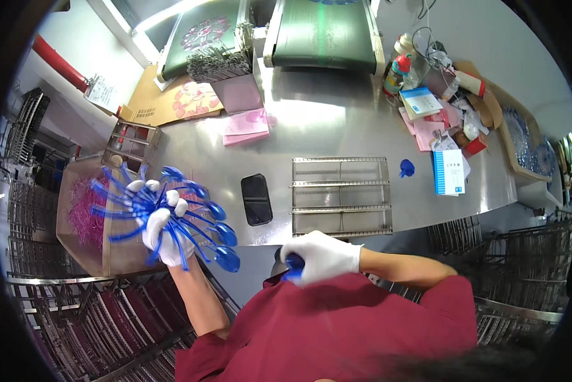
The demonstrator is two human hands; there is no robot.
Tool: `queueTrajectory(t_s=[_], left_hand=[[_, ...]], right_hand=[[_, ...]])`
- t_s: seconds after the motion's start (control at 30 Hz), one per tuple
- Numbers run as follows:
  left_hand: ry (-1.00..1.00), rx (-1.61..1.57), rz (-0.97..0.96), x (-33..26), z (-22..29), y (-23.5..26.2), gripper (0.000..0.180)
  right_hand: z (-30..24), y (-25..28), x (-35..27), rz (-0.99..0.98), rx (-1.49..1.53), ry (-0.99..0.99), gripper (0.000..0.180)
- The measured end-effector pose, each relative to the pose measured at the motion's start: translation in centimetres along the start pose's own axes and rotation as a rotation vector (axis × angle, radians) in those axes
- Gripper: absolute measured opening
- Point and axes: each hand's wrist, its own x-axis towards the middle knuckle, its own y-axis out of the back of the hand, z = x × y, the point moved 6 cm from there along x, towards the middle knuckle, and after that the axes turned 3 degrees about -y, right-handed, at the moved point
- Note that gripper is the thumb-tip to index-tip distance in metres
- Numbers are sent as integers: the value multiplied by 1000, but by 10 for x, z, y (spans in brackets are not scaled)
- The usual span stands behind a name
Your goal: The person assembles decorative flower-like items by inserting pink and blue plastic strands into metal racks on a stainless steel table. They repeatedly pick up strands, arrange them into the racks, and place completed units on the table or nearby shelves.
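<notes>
My left hand [165, 232], in a white glove, is closed round a blue plastic moulding [187, 223]. Many thin arms fan out from its middle, and glossy oval, lens-like ends hang on its right side. Close against my chest, my gloved right hand [324, 254] is curled round a small blue piece [292, 264], mostly hidden by the fingers. On the steel table [419, 213] in front of it lies a slotted metal rack [341, 209]. A black phone [256, 199] lies between that rack and my left hand.
Under my left hand is a bin [76, 245] with pink scraps. A small blue piece [407, 168] lies right of the rack. Farther right are a blue-and-white booklet [449, 172], bottles [397, 73] and papers. Green conveyor belts [324, 32] end at the table's far side.
</notes>
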Motion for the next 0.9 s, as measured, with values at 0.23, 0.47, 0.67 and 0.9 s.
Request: queueTrajectory(t_s=[0.23,0.47,0.67,0.9], left_hand=[[-255,246,-127,-45,-21,-98,24],[96,6,165,-15,-12,-40,64],[39,-124,42,-43,-23,-83,48],[207,-121,194,-33,-19,-46,64]], right_hand=[[17,-14,40,-226,979,-451,54],[-26,15,-1,62,-421,0,31],[3,22,42,25,919,-282,53],[-28,1,9,55,-553,131,16]])
